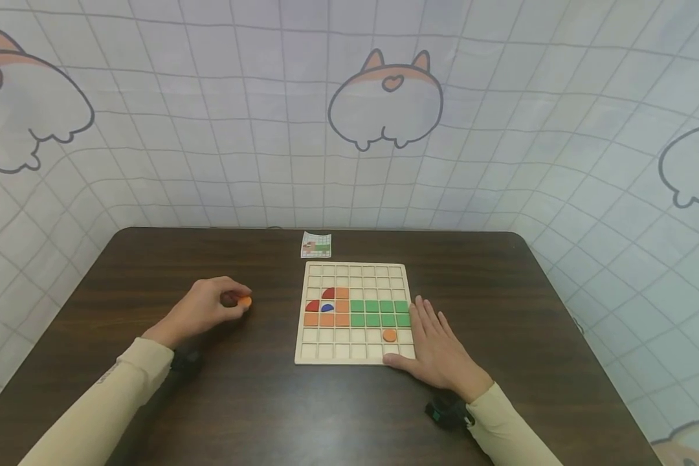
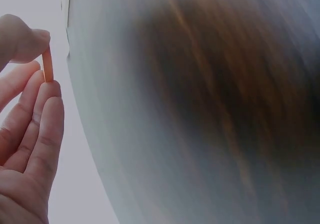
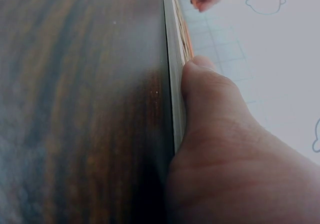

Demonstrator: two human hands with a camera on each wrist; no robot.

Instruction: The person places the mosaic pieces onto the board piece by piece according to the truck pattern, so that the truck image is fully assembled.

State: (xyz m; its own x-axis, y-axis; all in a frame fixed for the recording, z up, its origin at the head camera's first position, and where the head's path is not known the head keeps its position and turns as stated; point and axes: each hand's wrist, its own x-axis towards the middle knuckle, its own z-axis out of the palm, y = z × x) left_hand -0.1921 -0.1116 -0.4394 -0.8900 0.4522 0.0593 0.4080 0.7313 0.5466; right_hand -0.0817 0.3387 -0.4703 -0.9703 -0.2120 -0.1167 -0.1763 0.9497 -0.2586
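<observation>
My left hand, left of the board, pinches a thin round orange disc between thumb and fingertips. The disc appears edge-on in the left wrist view. A pale wooden grid board lies flat on the table. On it are green squares, orange squares, red quarter-round pieces, a blue half-round piece and an orange disc in a lower right cell. My right hand rests at the board's right edge with fingers extended, its thumb touching the lower right corner.
A small printed picture card lies just behind the board. The dark wooden table extends on both sides, and a white curtain with a grid and cartoon animals hangs behind it.
</observation>
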